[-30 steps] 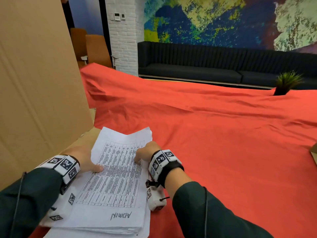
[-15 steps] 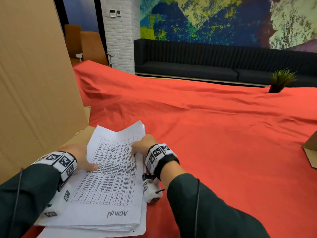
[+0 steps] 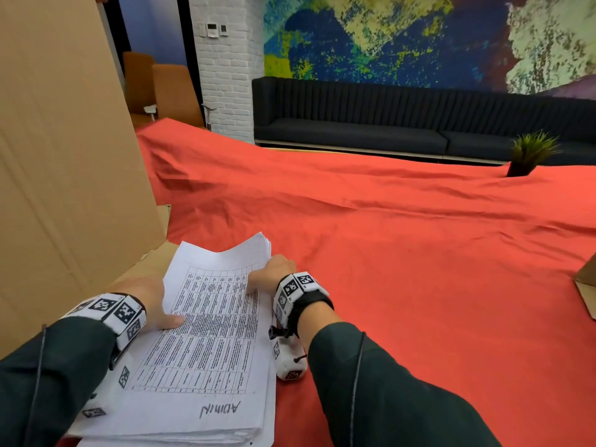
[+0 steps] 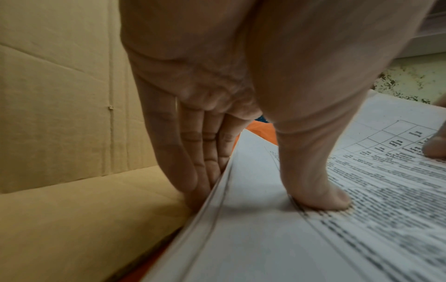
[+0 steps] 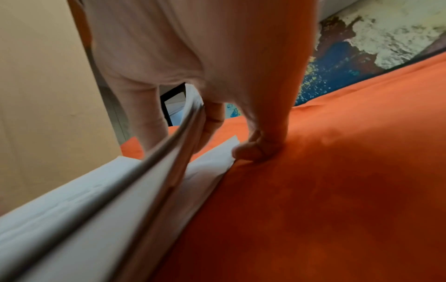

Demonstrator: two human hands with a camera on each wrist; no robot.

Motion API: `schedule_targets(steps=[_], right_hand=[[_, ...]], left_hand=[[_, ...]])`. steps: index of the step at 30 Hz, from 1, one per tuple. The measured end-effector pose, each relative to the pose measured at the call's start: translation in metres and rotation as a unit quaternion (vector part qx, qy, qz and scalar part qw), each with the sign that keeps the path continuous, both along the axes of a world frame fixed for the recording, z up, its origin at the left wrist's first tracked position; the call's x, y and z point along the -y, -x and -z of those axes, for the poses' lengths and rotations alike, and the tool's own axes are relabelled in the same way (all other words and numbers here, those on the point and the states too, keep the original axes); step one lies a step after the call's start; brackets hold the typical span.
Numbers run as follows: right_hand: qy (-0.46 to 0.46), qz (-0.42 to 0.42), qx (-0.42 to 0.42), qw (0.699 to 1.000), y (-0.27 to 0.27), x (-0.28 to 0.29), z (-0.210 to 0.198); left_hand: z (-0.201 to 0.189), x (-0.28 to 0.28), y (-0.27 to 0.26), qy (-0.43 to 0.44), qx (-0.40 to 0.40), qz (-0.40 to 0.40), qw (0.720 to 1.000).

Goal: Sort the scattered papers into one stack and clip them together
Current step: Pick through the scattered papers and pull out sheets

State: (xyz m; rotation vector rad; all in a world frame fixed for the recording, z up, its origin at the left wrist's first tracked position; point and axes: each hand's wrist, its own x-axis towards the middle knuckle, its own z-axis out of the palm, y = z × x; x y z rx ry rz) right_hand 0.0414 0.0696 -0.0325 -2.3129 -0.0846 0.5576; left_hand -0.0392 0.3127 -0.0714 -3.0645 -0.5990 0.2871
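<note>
— Head view first: what can you read on the paper stack (image 3: 206, 343)?

— One handwritten word, "ADMIN", on the near margin of the top sheet, upside down to me. Above it sits a printed table, its text too small to read. My wristbands carry black-and-white square markers.

— How many stacks?

— One thick stack, lying partly on the red cloth (image 3: 403, 269) and partly on a flat cardboard flap (image 4: 72, 219). In the right wrist view at least one loose sheet (image 5: 212, 160) pokes out flat underneath, offset from the rest.

— And your two hands?

— My left hand (image 3: 151, 301) has its four fingers (image 4: 193, 162) straight, flat against the stack's left edge, fingertips down on the cardboard; the thumb (image 4: 321, 190) presses on the top sheet's print. My right hand (image 3: 271, 269) clasps the right edge: thumb on top, fingers curled under the lifted upper sheets, little finger tucked against the cloth by the loose sheet's corner.

— Farther out?

— A tall cardboard panel (image 3: 64, 140) stands at my left. Across the cloth, one small potted plant (image 3: 529, 154), then a long dark sofa (image 3: 387, 124) below a colourful mural (image 3: 403, 37).
</note>
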Motion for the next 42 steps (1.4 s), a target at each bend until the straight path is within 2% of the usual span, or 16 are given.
schedule_targets(steps=[8,12,14,16,18,20,21,24,26,27,30,31,33,36,39,42], right_hand=[[-0.081,0.005,-0.028,0.996,-0.006,0.011,0.000],[-0.067,-0.022,0.029,0.997,0.002,0.004,0.009],[-0.089,-0.040,0.053,0.994,0.008,0.000,0.011],[-0.154,-0.046,0.060,0.985,0.016,0.001,0.011],[-0.245,-0.020,0.053,0.968,0.021,0.011,0.008],[-0.351,0.009,0.032,0.936,0.025,0.032,-0.003],[-0.395,0.017,0.030,0.918,0.025,0.045,-0.010],[-0.493,0.048,0.063,0.866,0.020,0.094,-0.039],[-0.542,0.067,0.084,0.834,0.012,0.131,-0.064],[-0.557,0.068,0.095,0.823,0.009,0.150,-0.078],[-0.542,0.068,0.190,0.816,0.009,0.202,-0.121],[-0.522,0.071,0.238,0.816,0.010,0.218,-0.132],[-0.473,0.083,0.340,0.809,0.015,0.246,-0.153],[-0.432,0.097,0.454,0.773,0.015,0.274,-0.166],[-0.440,0.096,0.481,0.753,0.013,0.287,-0.153],[-0.413,0.111,0.486,0.763,0.019,0.293,-0.126]], left_hand=[[0.000,0.004,-0.002,-0.033,0.006,0.016,0.999],[-0.001,0.006,0.000,-0.036,-0.003,0.005,0.999],[-0.006,0.008,0.003,-0.028,0.003,-0.008,1.000],[-0.005,0.006,0.003,0.010,-0.003,-0.008,1.000],[-0.021,0.009,0.007,0.112,0.023,0.006,0.993],[-0.038,0.013,0.010,0.259,0.060,0.000,0.964],[-0.047,0.018,0.011,0.338,0.080,-0.005,0.938],[-0.069,0.044,-0.001,0.519,0.213,0.030,0.827],[-0.088,0.080,-0.013,0.580,0.301,0.085,0.752],[-0.097,0.100,-0.020,0.603,0.318,0.116,0.722],[-0.136,0.172,-0.034,0.664,0.307,0.176,0.658],[-0.146,0.192,-0.039,0.672,0.310,0.188,0.645],[-0.162,0.229,-0.045,0.653,0.356,0.196,0.639],[-0.174,0.275,-0.047,0.597,0.438,0.206,0.640],[-0.165,0.304,-0.048,0.573,0.442,0.225,0.652],[-0.135,0.312,-0.053,0.590,0.424,0.211,0.654]])
